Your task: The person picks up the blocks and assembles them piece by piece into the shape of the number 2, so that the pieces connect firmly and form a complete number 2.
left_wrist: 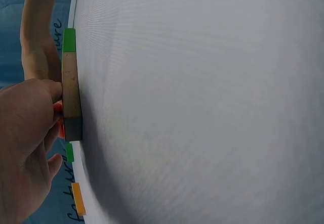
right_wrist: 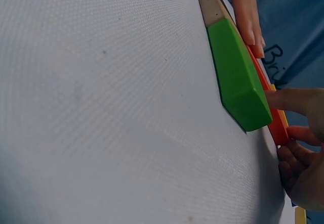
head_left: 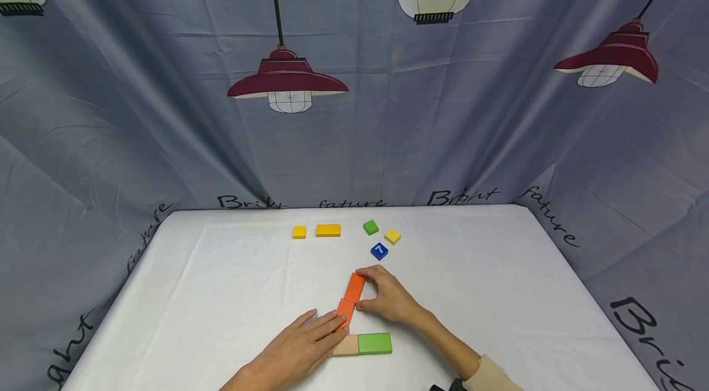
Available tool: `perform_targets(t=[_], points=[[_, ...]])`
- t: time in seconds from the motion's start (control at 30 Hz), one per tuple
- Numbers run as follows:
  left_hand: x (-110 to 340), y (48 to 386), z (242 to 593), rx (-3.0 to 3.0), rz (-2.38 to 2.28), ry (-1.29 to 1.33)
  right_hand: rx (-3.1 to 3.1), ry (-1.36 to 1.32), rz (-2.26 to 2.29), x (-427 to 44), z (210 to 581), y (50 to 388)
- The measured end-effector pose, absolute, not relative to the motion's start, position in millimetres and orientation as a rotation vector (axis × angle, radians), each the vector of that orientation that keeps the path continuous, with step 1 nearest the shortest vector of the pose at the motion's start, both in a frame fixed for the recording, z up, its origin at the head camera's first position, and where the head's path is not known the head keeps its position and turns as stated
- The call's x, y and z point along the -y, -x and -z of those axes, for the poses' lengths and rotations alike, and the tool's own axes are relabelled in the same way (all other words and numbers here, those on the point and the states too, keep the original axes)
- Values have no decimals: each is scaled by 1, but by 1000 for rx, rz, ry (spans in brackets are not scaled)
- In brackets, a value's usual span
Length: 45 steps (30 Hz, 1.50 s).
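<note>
Two orange blocks lie end to end in a slanted line, the far one point(head_left: 355, 285) and the near one point(head_left: 344, 307). My right hand point(head_left: 390, 295) holds the far orange block between thumb and forefinger. Flat and with its fingers extended, my left hand point(head_left: 299, 345) rests on the near orange block and partly covers a plain wood block point(head_left: 347, 348). A long green block point(head_left: 375, 343) abuts the wood block's right end. In the left wrist view, a darker grey part point(left_wrist: 74, 129) shows at the end of this row; whether it is a separate block I cannot tell.
Farther back on the white table point(head_left: 471, 280) lie a small yellow block point(head_left: 299, 232), a longer yellow block point(head_left: 328, 230), a small green block point(head_left: 370, 227), a pale yellow block point(head_left: 392, 236) and a blue block point(head_left: 379, 250) marked 7. A grey curtain point(head_left: 360, 151) surrounds the table.
</note>
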<state>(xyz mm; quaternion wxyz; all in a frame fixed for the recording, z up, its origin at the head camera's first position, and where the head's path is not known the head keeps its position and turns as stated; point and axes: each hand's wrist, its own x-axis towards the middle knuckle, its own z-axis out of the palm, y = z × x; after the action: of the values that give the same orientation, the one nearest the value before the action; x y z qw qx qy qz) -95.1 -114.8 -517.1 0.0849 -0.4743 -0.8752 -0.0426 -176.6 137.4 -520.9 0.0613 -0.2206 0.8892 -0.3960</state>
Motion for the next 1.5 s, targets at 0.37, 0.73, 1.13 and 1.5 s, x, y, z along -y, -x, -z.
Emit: perform_targets(t=[0.37, 0.73, 1.13, 1.5], points=[[115, 94, 519, 2582, 122, 1421, -2694, 689, 1171, -137, 521, 177], [114, 94, 520, 2569, 129, 1417, -2700, 700, 1145, -137, 520, 177], [115, 95, 518, 2584, 124, 1423, -2677, 680, 1164, -137, 519, 179], [115, 95, 518, 2562, 121, 1425, -2702, 663, 1227, -141, 518, 181]])
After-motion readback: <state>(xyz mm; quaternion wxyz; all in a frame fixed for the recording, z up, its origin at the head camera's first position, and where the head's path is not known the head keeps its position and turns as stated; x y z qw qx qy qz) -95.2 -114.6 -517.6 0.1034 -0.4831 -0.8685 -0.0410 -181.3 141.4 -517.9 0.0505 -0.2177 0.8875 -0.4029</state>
